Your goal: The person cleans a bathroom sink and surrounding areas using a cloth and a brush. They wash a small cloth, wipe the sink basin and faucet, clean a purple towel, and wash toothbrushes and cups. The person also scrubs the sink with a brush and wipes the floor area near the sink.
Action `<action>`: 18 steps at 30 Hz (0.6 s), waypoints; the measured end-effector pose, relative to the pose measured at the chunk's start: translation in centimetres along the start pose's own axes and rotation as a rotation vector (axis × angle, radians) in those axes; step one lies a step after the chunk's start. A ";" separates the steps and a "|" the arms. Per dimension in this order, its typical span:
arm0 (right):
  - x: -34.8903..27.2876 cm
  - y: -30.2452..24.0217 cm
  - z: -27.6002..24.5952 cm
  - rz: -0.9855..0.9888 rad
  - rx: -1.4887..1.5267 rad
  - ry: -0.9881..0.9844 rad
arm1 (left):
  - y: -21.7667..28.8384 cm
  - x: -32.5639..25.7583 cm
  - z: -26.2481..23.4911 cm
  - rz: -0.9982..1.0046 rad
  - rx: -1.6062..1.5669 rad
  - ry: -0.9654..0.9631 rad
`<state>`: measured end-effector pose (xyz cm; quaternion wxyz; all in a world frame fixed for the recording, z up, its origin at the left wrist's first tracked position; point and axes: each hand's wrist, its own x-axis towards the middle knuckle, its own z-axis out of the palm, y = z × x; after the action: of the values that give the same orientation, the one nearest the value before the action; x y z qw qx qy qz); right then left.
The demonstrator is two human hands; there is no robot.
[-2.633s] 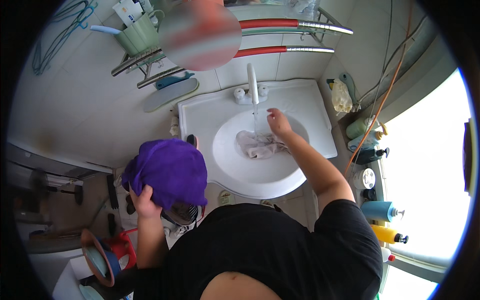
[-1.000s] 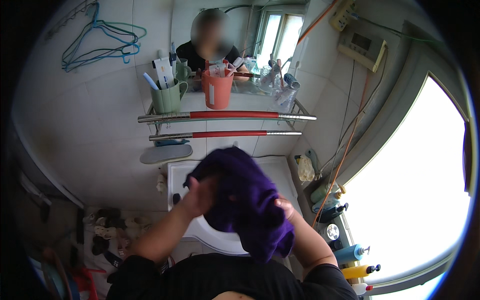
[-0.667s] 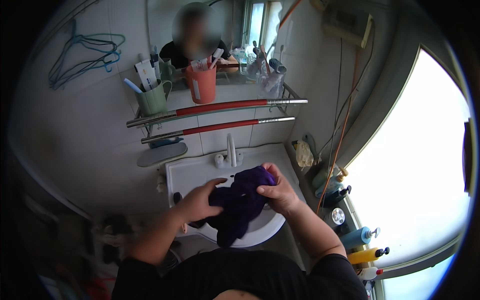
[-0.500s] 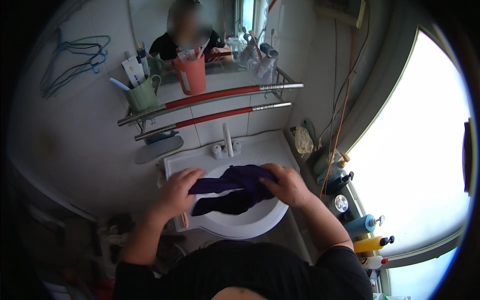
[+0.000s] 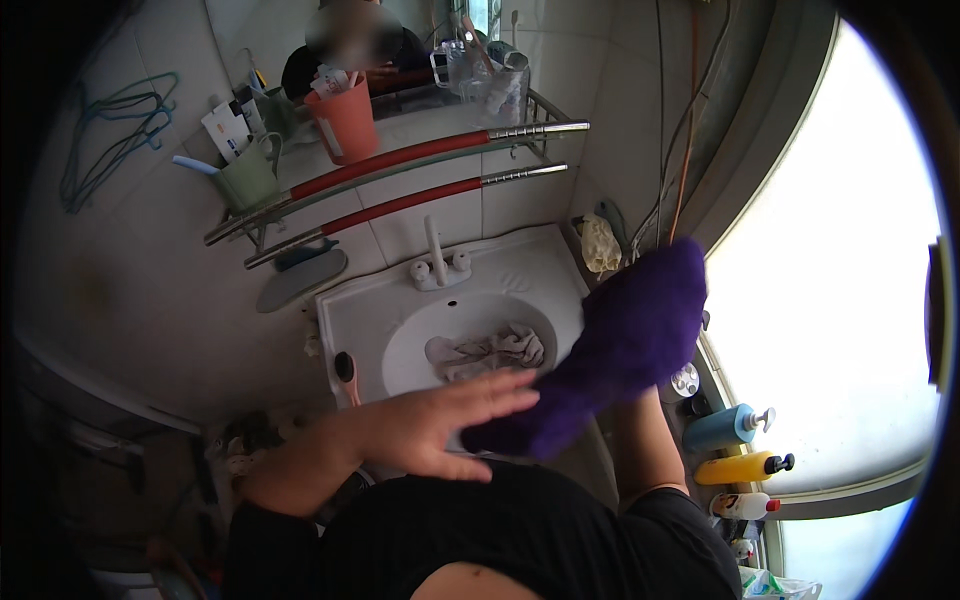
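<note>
A purple cloth (image 5: 630, 340) is raised over the right side of the sink, slightly blurred. It covers my right hand, whose forearm (image 5: 648, 445) runs up behind it, and it hangs from there. My left hand (image 5: 440, 425) is open in front of the basin, fingers stretched out, the tips at the lower left edge of the cloth; whether they touch it I cannot tell. In the white sink (image 5: 405, 350) lies a crumpled greyish-white cloth (image 5: 495, 350). A brush (image 5: 346, 372) with dark bristles and a pinkish handle rests on the sink's left rim.
A white faucet (image 5: 435, 260) stands behind the basin. Above it hangs a rack with red-sleeved bars (image 5: 400, 200), holding a green mug (image 5: 250, 180) and a red cup (image 5: 345, 120). Pump bottles, one blue (image 5: 722, 428) and one yellow (image 5: 740, 467), line the right-hand ledge.
The purple cloth has risen out of the basin to the right, uncovering the greyish cloth. My left hand has let go and moved rightward and nearer to me. The view has shifted.
</note>
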<state>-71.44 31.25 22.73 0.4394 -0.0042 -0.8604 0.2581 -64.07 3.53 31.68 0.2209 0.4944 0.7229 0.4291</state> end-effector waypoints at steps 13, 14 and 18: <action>10.2 -6.4 6.7 -0.519 -0.194 -0.554 | -6.3 -8.2 2.9 -0.300 -0.649 0.630; 11.2 -6.1 8.4 -0.515 -0.165 -0.524 | -6.3 -8.9 3.2 -0.317 -0.685 0.673; 12.2 -7.0 16.9 -0.509 -0.015 -0.347 | -6.8 -12.9 5.1 -0.417 -0.702 0.860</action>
<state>-90.20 20.63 26.97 0.3366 0.2523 -0.8978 0.1303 -58.50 -7.05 21.92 0.1383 0.0211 0.6441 0.7520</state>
